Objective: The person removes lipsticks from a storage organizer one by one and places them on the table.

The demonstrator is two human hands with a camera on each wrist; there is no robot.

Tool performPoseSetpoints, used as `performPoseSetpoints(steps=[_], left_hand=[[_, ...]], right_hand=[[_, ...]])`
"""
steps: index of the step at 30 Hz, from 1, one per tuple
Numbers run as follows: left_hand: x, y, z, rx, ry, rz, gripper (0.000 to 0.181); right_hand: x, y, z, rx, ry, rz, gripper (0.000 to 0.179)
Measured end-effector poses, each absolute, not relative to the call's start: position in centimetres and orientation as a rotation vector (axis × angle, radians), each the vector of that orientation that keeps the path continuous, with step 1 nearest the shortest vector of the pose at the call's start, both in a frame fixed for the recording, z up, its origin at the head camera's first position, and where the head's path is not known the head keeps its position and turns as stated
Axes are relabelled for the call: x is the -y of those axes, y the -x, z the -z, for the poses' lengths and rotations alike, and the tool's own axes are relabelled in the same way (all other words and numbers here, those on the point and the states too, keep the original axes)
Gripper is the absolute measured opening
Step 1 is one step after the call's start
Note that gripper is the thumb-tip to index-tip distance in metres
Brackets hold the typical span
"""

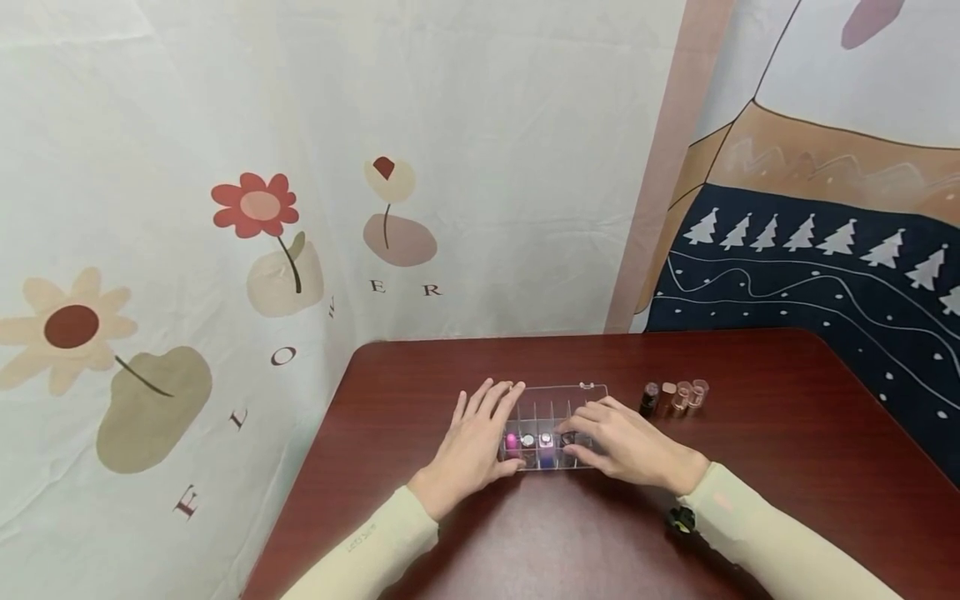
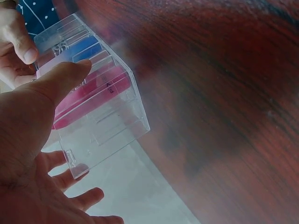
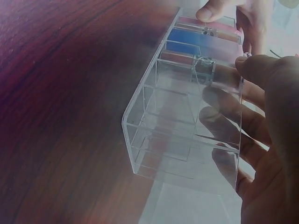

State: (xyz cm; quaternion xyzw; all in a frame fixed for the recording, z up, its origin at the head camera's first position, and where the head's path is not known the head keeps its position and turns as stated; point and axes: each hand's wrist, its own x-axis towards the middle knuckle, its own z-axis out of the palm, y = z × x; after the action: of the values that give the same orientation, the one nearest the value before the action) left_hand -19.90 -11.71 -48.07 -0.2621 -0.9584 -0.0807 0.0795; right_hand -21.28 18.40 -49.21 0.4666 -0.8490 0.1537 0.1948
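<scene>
A clear compartment organizer [image 1: 581, 392] stands on the table between both hands. Its near row holds a bright pink tube [image 1: 512, 441], a silver-topped tube [image 1: 528, 440] and a blue-and-pink lipstick tube [image 3: 187, 42]. My left hand [image 1: 468, 437] braces the organizer's left end, thumb on the front wall and the other fingers stretched toward the back corner. My right hand [image 1: 626, 442] reaches over the right half, its thumb and fingertips pinching the top of a clear-capped lipstick tube [image 3: 204, 70] in a near compartment. Several compartments at the right end are bare.
Right of the organizer stand a black tube [image 1: 648, 400], a brown tube [image 1: 666, 400] and two clear-capped tubes [image 1: 698, 393]. The dark red wooden table [image 1: 405, 392] meets printed cloth backdrops [image 1: 510, 208] behind. A dark wrist strap [image 1: 681, 520] hangs by the right sleeve.
</scene>
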Motion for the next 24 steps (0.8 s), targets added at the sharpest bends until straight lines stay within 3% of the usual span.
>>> performPoseSetpoints(steps=[24], left_hand=[[11.50, 19.67, 48.09, 2.868, 0.763, 0.268, 0.128]], right_hand=[[-18.35, 21.12, 48.87, 2.447, -1.286, -0.468, 0.021]])
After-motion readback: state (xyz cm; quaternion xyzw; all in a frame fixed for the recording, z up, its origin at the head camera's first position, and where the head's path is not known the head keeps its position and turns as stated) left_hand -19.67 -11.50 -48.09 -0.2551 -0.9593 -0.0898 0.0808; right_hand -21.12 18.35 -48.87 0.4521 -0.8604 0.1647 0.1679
